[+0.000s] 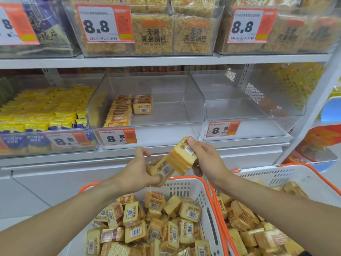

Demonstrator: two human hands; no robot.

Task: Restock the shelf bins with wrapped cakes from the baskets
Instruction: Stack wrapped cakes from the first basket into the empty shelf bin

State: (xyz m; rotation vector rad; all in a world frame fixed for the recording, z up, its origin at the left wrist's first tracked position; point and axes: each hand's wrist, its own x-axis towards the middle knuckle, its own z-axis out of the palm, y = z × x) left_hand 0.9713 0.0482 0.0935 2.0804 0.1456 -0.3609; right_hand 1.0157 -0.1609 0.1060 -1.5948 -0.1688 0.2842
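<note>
2 baskets (184, 183) sit side by side below the shelf (166, 60), each holding loose wrapped cakes (153, 218). Above the left basket, the left hand (136, 170) and right hand (204, 159) hold a cake stack (177, 159) between them. Behind, the middle bin (147, 109) holds 2 cake rows at its left; the right bin (249, 108) stands beside it.

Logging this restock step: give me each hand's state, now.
Left hand: grips one end of a stack of wrapped cakes.
Right hand: grips the stack's other end.

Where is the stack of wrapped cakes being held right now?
Centre of the head view: the stack of wrapped cakes is gripped between the left hand and right hand, above the left basket.
</note>
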